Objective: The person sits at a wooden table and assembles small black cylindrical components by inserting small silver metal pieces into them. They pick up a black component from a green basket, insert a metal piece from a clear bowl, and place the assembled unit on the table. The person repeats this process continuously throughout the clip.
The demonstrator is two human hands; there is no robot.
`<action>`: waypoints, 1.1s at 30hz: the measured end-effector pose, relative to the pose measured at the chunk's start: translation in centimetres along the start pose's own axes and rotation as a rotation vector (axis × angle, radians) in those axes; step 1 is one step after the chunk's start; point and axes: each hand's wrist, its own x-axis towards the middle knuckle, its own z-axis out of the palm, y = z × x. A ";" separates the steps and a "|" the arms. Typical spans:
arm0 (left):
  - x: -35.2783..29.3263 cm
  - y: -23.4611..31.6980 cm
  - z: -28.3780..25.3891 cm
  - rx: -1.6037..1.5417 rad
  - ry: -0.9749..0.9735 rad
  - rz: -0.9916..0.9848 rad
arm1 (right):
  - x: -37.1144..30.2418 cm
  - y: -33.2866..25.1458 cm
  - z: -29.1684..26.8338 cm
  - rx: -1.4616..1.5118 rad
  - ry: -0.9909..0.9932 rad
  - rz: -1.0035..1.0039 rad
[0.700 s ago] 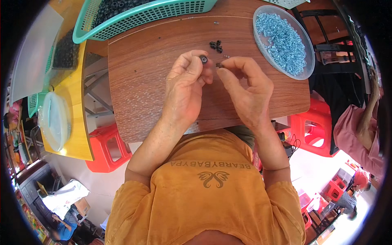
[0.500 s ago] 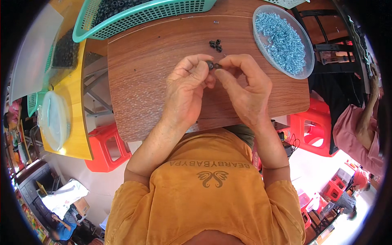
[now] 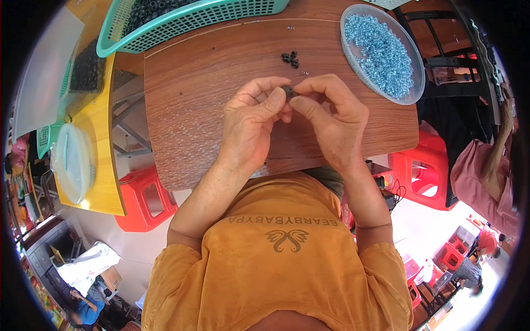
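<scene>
Fingertips meet over a small dark piece (image 3: 287, 91), held above the brown wooden surface (image 3: 204, 83); the left hand (image 3: 248, 113) has its grip pinched on it between thumb and forefinger, and the right hand (image 3: 338, 118) has its grip closed on the opposite side; from where I stand I cannot tell whether that is one part or two pressed together.

I'd judge this one piece to be mid-handling, not finished; beyond the hands sits a little cluster of black pieces (image 3: 294, 64), though whether those are done or waiting I can't say; a few tiny shiny bits (image 3: 305, 73) lie loose near them.

Plenty appears left, going by the containers; the teal basket (image 3: 187, 30), with its perforated walls, holds a heap of black parts (image 3: 157, 11); the round clear tub (image 3: 386, 98) is spread with glittering pale-blue bits (image 3: 381, 55), thinner toward its left side; off on the yellow table (image 3: 105, 176), a clear container holds more dark pieces (image 3: 88, 71).
</scene>
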 end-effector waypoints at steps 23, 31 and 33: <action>0.3 -1.2 -0.7 0.235 -0.021 0.263 | 1.8 0.8 -1.4 0.355 -0.151 0.367; 0.2 -1.1 -0.2 0.247 -0.044 0.251 | 2.8 1.3 -2.3 0.425 -0.311 0.412; 0.2 -1.2 0.0 0.243 -0.054 0.277 | 2.8 1.4 -2.3 0.431 -0.321 0.394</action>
